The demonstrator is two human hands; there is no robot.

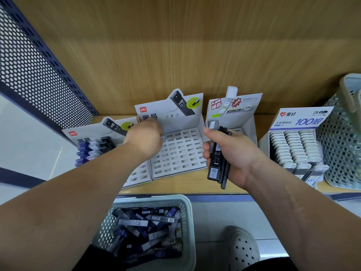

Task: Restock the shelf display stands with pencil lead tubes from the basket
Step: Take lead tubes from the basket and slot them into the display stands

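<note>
My right hand grips a bundle of black pencil lead tubes, held upright in front of the shelf edge. My left hand reaches over the back left corner of the middle display stand, whose white slotted tray shows only empty slots; its fingers curl downward and what they hold is hidden. The left display stand holds rows of blue and black tubes. A pale green basket below the shelf is full of loose lead tubes.
A third stand sits behind my right hand. Further right a box packed with white tubes stands next to a perforated green basket. A dark mesh panel closes the left side. A shoe is on the floor.
</note>
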